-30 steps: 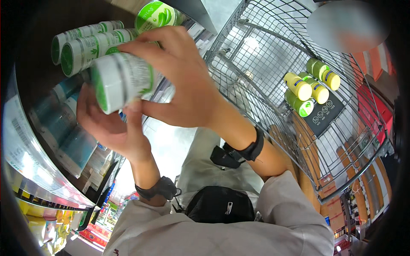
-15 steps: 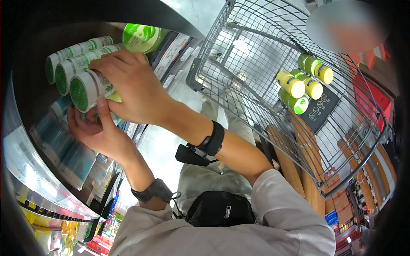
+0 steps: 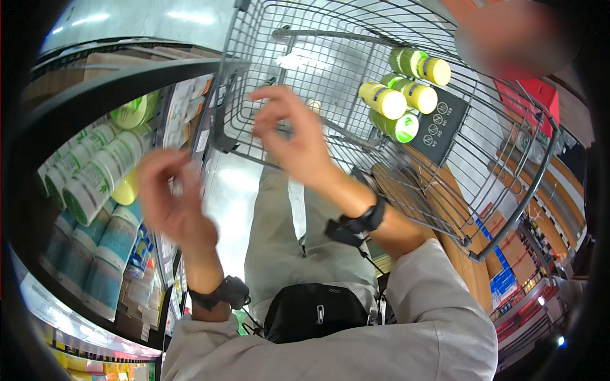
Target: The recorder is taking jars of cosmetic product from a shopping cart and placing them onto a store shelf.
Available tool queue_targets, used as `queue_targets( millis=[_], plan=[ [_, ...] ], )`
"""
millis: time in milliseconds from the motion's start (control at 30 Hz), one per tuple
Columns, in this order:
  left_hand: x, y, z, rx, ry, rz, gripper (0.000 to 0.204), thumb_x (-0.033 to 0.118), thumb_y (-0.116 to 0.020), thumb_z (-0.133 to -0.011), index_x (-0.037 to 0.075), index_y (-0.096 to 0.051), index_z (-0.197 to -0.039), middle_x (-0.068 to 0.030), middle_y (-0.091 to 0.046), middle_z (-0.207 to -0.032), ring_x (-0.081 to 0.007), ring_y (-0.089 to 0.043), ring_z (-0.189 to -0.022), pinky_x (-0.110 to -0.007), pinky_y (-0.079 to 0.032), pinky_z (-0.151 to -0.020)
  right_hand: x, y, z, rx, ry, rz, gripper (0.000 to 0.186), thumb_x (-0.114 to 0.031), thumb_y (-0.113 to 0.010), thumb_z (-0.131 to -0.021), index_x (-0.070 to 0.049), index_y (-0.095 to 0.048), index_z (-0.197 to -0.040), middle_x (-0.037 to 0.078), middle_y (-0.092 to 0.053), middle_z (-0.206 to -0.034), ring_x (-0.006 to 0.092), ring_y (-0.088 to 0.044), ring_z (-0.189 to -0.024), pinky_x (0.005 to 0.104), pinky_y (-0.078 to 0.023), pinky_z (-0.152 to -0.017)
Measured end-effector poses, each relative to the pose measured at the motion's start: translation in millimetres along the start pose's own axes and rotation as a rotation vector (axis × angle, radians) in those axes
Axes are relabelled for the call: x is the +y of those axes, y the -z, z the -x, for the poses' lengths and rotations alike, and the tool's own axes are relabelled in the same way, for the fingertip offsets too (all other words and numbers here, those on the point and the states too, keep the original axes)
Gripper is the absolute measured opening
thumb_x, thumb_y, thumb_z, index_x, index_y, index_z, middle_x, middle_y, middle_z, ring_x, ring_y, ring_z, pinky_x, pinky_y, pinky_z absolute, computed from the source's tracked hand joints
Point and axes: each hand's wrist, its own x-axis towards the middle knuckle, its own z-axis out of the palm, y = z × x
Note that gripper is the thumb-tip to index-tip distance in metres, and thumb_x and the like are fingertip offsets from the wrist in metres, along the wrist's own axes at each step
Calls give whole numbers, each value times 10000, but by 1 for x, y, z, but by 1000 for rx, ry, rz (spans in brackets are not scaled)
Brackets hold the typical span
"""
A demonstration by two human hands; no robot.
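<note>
Nearest the camera, low in the view: the person's grey sleeves and a black pouch (image 3: 316, 311) at the waist, with a dark band on each wrist.

Left hand: the left hand (image 3: 170, 202) was raised in front of the shelf (image 3: 127, 82), fingers loosely curled and part open, with nothing in it; it looked blurred.

Right hand: the right hand (image 3: 293, 136) was lifted against the near wall of the wire cart (image 3: 356, 146), fingers spread and bent, also empty.

Which hand was nearer the shelf stock: the left one, just beside the shelf's front edge; the right one was well apart from it, over toward the cart.

Way from the grip: the white-and-green tubes (image 3: 95, 181) lay to the left of the left hand and a little above the palm, not touching it.

Long axis: those tubes lay on their sides in a row, round caps facing out toward the shelf's front edge, bodies running back into the shelf.

Below that row: pale blue tubes (image 3: 95, 254), stacked the same way, toward the shelf's lower edge.

Cart, farther off: four yellow-and-green bottles (image 3: 406, 86) rested on their sides against the cart's far right wall, close together, beside a dark sign panel (image 3: 438, 127).

Beyond the cart: a wooden floor strip and low red shelving, too small to make out further.
</note>
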Motion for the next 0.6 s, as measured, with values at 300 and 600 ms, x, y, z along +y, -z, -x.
queue_targets(
  millis=[300, 600],
  plan=[
    [-22, -258, 7, -1334, 432, -3, 364, 347, -685, -875, 2, -672, -991, -120, -685, -866, -220, -652, -738, -361, -503, -611, 93, 271, 72, 403, -691, 616, 396, -251, -672, -841, 49, -650, -1099, 175, -693, -1046, 280, -665, -982, 352, -505, -881],
    [-84, -372, 131, -1659, 834, -83, 895, 410, -750, -819, -125, -356, -1419, -175, -652, -979, -229, -654, -800, -357, -546, -553, 137, 315, 106, 415, -834, 728, 579, -293, -677, -790, -16, -552, -1283, 262, -635, -1224, 397, -611, -1152, 453, -478, -959]
  ],
)
